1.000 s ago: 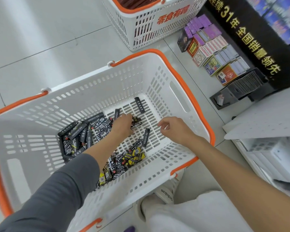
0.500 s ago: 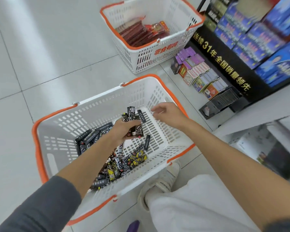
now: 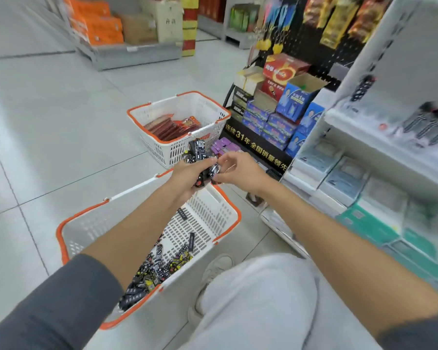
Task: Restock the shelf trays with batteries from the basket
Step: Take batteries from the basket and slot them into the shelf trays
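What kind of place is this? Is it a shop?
Most likely a shop aisle: white shelves stacked with boxed goods, snack packets hanging on a pegboard, and a near basket and far basket on the floor.

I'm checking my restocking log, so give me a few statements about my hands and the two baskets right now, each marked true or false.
1. The left hand holds a bunch of battery packs raised above the near basket. True.
2. The right hand rests idle on the knee. False: its fingers pinch one of the battery packs at the left hand.
3. The near basket has nothing in it. False: spare packs lie on its floor.
4. The far basket holds red packets. True.
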Motion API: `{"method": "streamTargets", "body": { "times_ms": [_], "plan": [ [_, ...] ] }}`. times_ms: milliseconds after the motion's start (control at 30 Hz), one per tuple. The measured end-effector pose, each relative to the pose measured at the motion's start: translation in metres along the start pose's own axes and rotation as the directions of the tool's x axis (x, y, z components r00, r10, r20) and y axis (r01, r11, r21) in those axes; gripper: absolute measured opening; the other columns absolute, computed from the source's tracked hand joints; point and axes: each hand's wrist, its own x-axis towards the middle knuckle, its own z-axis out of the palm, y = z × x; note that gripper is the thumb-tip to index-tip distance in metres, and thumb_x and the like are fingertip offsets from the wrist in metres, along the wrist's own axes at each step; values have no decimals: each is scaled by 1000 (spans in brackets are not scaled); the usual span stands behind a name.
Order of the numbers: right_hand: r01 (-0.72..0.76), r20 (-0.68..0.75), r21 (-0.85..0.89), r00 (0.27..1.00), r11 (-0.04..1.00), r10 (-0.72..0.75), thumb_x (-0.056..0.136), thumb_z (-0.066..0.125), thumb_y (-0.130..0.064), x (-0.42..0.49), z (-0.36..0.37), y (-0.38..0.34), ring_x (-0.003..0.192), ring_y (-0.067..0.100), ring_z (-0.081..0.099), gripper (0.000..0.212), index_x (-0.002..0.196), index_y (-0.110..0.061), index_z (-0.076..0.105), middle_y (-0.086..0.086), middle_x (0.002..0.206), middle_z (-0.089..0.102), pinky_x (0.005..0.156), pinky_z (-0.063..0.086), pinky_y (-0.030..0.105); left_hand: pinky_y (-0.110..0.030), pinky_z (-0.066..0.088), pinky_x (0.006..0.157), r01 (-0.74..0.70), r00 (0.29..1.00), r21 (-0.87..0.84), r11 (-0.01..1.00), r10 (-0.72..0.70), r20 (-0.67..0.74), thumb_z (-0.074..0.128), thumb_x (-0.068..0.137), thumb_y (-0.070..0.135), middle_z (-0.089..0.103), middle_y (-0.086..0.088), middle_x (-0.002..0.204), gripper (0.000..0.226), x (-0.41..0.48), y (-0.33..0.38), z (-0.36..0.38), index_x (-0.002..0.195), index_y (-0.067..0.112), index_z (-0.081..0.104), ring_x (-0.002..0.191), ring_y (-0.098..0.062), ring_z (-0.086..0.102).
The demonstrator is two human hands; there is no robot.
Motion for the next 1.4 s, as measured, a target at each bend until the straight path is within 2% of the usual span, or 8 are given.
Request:
{"method": "streamTargets", "body": {
  "times_ms": [233, 533, 633, 767, 867, 1000, 1167, 1400],
  "plan": [
    [7, -213, 88, 977, 996, 12, 82, 75, -10, -77, -90, -9, 65, 5, 56, 15, 96, -9, 68, 0, 79, 64, 64, 49, 18, -30, 49, 64, -6, 973, -97, 995, 28, 227, 74, 83, 7, 64, -8, 62, 13, -42, 30, 91, 71, 7, 70, 54, -17, 62],
    [-32, -270, 266, 957, 963, 106, 86, 70, -7, -141, -182, 11, 85, 16, 67, 30, 113, 4, 64, 12, 103, 69, 77, 56, 22, -36, 53, 73, -96, 962, 76, 992, 73, 262, 73, 69, 6, 59, -12, 61, 15, -72, 49, 193, 73, -1, 60, 50, -16, 58],
    [-54, -301, 275, 943, 960, 140, 87, 66, -3, -155, -206, 18, 88, 22, 71, 32, 119, -2, 62, 10, 105, 69, 81, 58, 30, -26, 50, 56, -146, 959, 150, 978, 102, 265, 78, 64, 8, 65, -13, 66, 33, -86, 54, 220, 90, -3, 61, 50, -16, 60],
    [-31, -472, 192, 874, 981, 120, 91, 56, 1, -179, -247, 20, 65, 18, 63, 26, 113, -12, 54, 7, 85, 59, 60, 52, 25, -28, 48, 56, -172, 948, 187, 967, 111, 297, 78, 67, 6, 64, -16, 74, 33, -90, 60, 256, 93, -2, 59, 54, -19, 59],
    [-92, -585, 90, 801, 992, 127, 93, 57, -5, -197, -281, 26, 58, 11, 57, 9, 96, -6, 65, 10, 84, 62, 58, 48, 22, -32, 44, 61, -229, 936, 231, 945, 149, 319, 71, 75, -2, 62, -17, 72, 17, -88, 63, 281, 76, 4, 55, 57, -22, 55],
    [-187, -632, -41, 766, 981, 120, 89, 67, -15, -214, -321, 35, 52, -2, 54, 12, 98, -10, 73, -1, 78, 68, 47, 39, 8, -33, 47, 64, -304, 917, 281, 910, 200, 346, 74, 74, 2, 67, -15, 72, 18, -85, 68, 307, 85, 3, 60, 60, -22, 58],
    [-302, -621, -307, 782, 903, 50, 87, 65, -19, -205, -350, 48, 97, 17, 64, 21, 108, -17, 66, 1, 107, 68, 87, 53, 35, -19, 45, 47, -367, 886, 312, 876, 229, 402, 74, 76, 0, 61, -2, 67, 23, -77, 72, 324, 81, 12, 55, 52, -7, 55],
    [-326, -517, -520, 856, 790, 12, 91, 66, -28, -188, -358, 52, 84, 11, 56, 21, 101, -11, 73, -1, 101, 68, 75, 40, 22, -19, 44, 55, -334, 884, 310, 890, 182, 431, 75, 80, 4, 60, -8, 80, 29, -72, 73, 334, 86, 12, 48, 64, -11, 52]
  ]
}}
